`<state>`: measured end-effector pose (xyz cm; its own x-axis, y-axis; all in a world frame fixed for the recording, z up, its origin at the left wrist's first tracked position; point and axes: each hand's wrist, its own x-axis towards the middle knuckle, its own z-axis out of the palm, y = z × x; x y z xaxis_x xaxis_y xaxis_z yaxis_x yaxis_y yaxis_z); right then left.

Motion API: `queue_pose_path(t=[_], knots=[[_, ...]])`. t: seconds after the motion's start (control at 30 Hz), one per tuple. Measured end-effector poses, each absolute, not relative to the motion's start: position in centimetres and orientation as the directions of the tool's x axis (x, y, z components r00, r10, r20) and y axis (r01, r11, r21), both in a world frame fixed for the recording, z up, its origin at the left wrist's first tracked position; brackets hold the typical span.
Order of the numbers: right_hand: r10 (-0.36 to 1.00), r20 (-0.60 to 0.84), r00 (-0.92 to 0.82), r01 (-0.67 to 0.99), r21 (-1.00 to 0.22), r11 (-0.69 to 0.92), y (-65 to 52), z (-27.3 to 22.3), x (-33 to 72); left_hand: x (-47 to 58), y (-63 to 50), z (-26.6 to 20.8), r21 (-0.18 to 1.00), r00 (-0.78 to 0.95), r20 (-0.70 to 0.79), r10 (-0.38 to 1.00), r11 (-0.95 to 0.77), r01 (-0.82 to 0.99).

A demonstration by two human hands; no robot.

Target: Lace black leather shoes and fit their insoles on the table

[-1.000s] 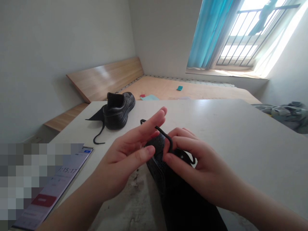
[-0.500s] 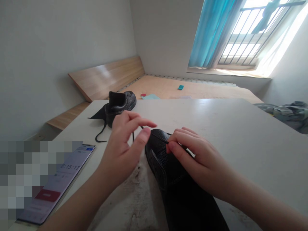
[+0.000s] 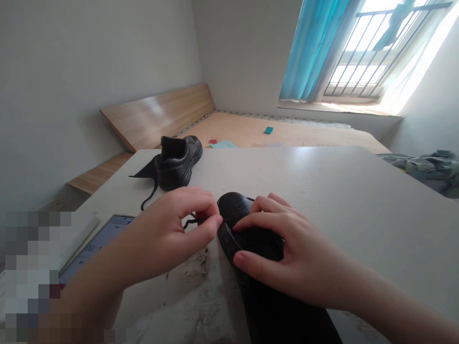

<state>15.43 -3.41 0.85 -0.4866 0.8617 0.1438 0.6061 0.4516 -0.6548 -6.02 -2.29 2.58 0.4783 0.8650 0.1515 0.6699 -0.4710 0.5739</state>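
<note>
A black leather shoe (image 3: pixel 234 206) lies in front of me on the white table, its toe pointing away. On its left side, my left hand (image 3: pixel 186 224) pinches a thin black shoelace (image 3: pixel 191 221) between thumb and fingers. My right hand (image 3: pixel 276 239) rests over the shoe's upper, thumb and fingers spread apart at the opening, with nothing visible gripped. That hand covers much of the lace area. Farther back to the left stands a second black shoe (image 3: pixel 175 169), with a loose lace trailing from it.
A phone (image 3: pixel 103 239) lies at the left, partly behind my left forearm. The white table (image 3: pixel 322 186) has dark stains near me. Beyond it is a wooden bed board (image 3: pixel 161 114) with small cloth pieces; clothes (image 3: pixel 430 167) are heaped at the right.
My right hand has released the lace and spread over the shoe. My left hand, open before, has lowered and closed on the lace beside the shoe.
</note>
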Motion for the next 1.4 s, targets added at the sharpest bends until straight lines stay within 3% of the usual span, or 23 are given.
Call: queue_pose_path(t=[0.13,0.33,0.97,1.23,1.4], knots=[[0.855,0.111,-0.507,0.588,-0.680,0.437,-3.5,0.6,15.4,-6.7,-2.1,2.1,0.513,0.519,-0.118,0.847,-0.395,0.762],[0.851,0.106,-0.515,0.580,-0.687,0.437,-3.3,0.5,15.4,-6.9,-1.9,1.4,0.462,0.509,-0.224,0.831,-0.369,0.806],[0.831,0.084,-0.549,0.584,-0.673,0.454,-3.1,0.8,15.6,-6.3,-1.9,1.6,0.466,0.481,-0.156,0.863,-0.365,0.806],[0.837,0.087,-0.540,0.664,-0.567,0.488,-3.5,0.4,14.9,-6.4,-1.8,1.4,0.505,0.539,-0.227,0.811,-0.375,0.777],[0.868,0.115,-0.484,0.688,-0.563,0.458,-3.7,0.0,14.3,-6.6,-1.5,0.9,0.507,0.550,-0.180,0.816,-0.402,0.763]])
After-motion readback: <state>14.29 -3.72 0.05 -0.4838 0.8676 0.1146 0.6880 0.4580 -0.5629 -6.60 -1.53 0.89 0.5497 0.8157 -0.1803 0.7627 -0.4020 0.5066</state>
